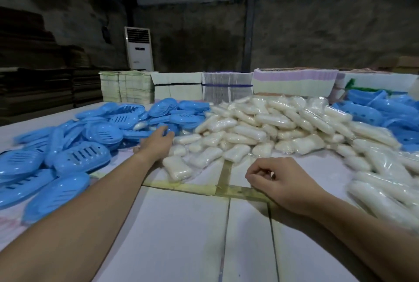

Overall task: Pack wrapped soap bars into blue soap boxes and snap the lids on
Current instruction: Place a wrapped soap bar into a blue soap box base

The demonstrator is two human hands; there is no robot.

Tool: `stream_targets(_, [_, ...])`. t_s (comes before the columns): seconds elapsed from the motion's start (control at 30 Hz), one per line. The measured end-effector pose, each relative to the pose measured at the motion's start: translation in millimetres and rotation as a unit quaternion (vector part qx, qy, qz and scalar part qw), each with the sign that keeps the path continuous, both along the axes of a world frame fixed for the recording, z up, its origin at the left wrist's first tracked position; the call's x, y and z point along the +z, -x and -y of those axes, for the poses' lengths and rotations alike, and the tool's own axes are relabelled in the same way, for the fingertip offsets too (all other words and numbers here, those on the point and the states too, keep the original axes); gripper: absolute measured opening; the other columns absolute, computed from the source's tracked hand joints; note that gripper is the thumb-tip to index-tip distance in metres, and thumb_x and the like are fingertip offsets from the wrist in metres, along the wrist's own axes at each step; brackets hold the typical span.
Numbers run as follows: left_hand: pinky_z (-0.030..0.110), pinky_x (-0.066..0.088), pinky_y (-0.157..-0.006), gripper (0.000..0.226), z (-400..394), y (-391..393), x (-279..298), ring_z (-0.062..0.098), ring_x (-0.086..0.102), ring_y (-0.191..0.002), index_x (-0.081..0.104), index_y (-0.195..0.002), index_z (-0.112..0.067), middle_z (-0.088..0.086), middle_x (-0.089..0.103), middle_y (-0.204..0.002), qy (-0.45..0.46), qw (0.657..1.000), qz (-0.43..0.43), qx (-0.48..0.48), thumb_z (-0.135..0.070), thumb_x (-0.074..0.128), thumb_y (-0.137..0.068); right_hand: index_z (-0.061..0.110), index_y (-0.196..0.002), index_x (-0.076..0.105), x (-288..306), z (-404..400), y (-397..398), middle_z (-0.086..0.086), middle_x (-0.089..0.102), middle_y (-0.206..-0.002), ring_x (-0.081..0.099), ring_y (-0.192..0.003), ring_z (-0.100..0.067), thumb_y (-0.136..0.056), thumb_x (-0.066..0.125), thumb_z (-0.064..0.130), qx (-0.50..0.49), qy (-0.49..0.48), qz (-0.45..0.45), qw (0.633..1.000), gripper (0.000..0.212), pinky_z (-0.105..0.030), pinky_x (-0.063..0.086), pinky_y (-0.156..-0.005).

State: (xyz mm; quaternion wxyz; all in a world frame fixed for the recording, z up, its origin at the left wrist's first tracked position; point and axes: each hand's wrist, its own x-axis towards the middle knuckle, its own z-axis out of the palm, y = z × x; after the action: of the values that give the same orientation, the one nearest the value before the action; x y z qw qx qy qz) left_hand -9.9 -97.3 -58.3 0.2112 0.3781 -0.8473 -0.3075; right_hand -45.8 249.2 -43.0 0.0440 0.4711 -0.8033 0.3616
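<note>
White tabletop (181, 236) keeps blue soap boxes (68, 145) left, wrapped soap bars (260, 127) centre, both within reach. Left hand (156, 143) reaches out loosely spread; right hand (278, 182) rests curled, holding nothing.

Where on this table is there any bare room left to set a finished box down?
The bare white tabletop near the person, between the two forearms and below the taped seam, is free. It is crowded on the left with blue soap boxes, and in the middle and on the right with wrapped soap bars.
</note>
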Motion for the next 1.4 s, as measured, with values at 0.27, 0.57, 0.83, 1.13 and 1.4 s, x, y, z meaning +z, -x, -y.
stream_targets(0.27, [0.026,0.057,-0.087,0.015,-2.4,-5.0,18.4,0.021,0.066,-0.101,0.07,-0.108,-0.015,0.007,0.069,-0.118,-0.251,0.908,-0.336,-0.012,-0.014,0.058,-0.098,0.03,-0.075,0.072,1.8,0.4,-1.3,0.013,0.069,-0.073,0.06,-0.066,-0.002,-0.086,0.066,0.02,0.001,-0.003,0.006,1.0,0.016,-0.017,0.045,-0.064])
stream_targets(0.57, [0.013,0.049,-0.071,0.016,-11.5,-14.8,30.1,0.01,0.065,-0.089,0.07,-0.081,-0.026,-0.013,0.067,-0.084,-0.111,0.895,-0.428,0.054,-0.012,0.075,-0.087,0.024,-0.073,0.071,0.3,-1.2,1.3,0.007,0.066,-0.066,0.054,-0.058,-0.002,-0.087,0.066,0.016,-0.013,0.022,0.033,0.999,0.017,-0.019,0.043,-0.061])
stream_targets(0.83, [0.017,0.039,-0.086,0.052,-126.2,-34.4,51.8,0.006,0.052,-0.094,0.059,-0.131,-0.038,-0.019,0.055,-0.095,0.199,0.918,-0.224,-0.259,-0.014,0.074,-0.087,0.023,-0.07,0.071,9.6,-13.8,12.2,-0.001,0.066,-0.069,0.057,-0.066,-0.015,-0.084,0.063,0.016,-0.098,0.091,0.033,0.99,0.017,-0.019,0.043,-0.058])
stream_targets(1.13, [0.023,0.038,-0.096,0.035,-186.0,-44.4,33.0,0.008,0.049,-0.106,0.076,-0.099,-0.026,-0.01,0.06,-0.094,0.21,0.834,-0.11,-0.498,0.0,0.07,-0.076,0.029,-0.083,0.069,44.1,-68.7,51.2,0.005,0.069,-0.088,0.062,-0.086,-0.021,-0.086,0.061,0.03,-0.331,-0.056,-0.05,0.941,0.008,-0.041,0.055,-0.08])
stream_targets(1.4, [0.011,0.041,-0.094,0.06,-191.9,-42.5,26.4,-0.007,0.052,-0.122,0.067,-0.068,-0.041,-0.009,0.061,-0.118,0.078,0.839,-0.145,-0.519,0.016,0.048,-0.066,0.032,-0.084,0.068,71.3,-96.0,55.1,0.009,0.066,-0.088,0.059,-0.082,-0.01,-0.068,0.079,0.057,-0.308,-0.334,0.012,0.891,0.032,-0.034,0.054,-0.079])
